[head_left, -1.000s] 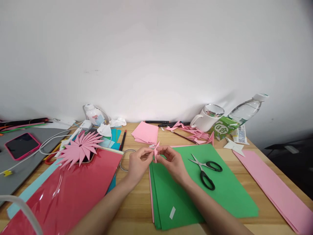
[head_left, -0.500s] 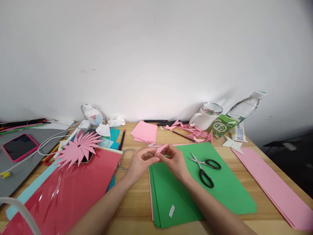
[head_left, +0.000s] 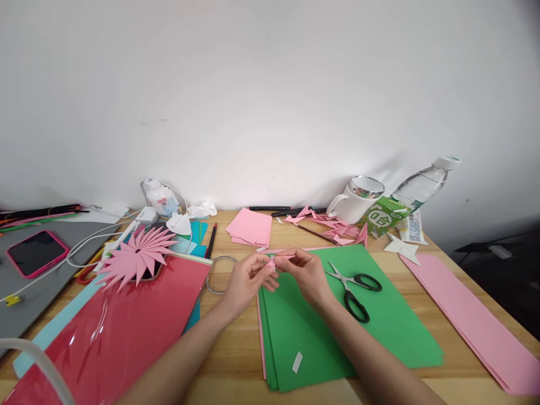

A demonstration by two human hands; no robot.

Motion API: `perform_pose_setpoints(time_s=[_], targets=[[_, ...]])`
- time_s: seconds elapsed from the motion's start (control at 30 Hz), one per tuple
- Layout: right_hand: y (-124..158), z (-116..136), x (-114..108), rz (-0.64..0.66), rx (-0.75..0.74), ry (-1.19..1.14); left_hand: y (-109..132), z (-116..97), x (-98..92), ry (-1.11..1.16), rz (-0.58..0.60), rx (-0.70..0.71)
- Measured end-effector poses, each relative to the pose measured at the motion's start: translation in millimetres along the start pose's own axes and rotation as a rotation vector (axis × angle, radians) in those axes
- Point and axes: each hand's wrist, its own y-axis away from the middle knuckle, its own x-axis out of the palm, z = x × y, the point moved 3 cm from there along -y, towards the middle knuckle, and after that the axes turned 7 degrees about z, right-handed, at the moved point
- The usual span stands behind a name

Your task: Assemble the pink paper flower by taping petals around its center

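Left hand (head_left: 244, 278) and right hand (head_left: 307, 273) meeting above the middle of the tabletop (head_left: 236, 360), fingertips of both pinched on a small folded pink paper piece (head_left: 277, 259). Piece held just over the far edge of the green paper stack (head_left: 337, 332); its exact folds too small and too covered by fingers to make out. Black-handled scissors (head_left: 353, 287) lying on the green stack, just beside the right hand. Red glossy sheet (head_left: 113, 332) toward the near left corner, cut off by the picture's lower edge, with a pink paper flower (head_left: 137, 254) at its far end, partly covering something dark beneath. Metal ring (head_left: 215, 275) half hidden behind the left hand. Pink square sheets (head_left: 251, 228) and pink folded scraps (head_left: 333, 228) near the far edge. White mug (head_left: 356, 201), green carton (head_left: 386, 216) and clear bottle (head_left: 424, 185) toward the far right corner, carton print unreadable. Long pink strips (head_left: 468, 315) along the right edge, running out of view. Phone in pink case (head_left: 36, 253) at far left.
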Motion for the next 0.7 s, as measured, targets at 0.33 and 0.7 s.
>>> perform_pose_setpoints(time_s=[0.33, 0.7], targets=[[-1.8, -3.4, -3.1, 0.015, 0.018, -0.001, -0.4, -3.7, -5.8, 0.016, 0.024, -0.084], [-12.2, 2.1, -24.8, 0.099, -0.022, 0.151, -2.4, 2.0, -9.5, 0.001, 0.032, -0.119]])
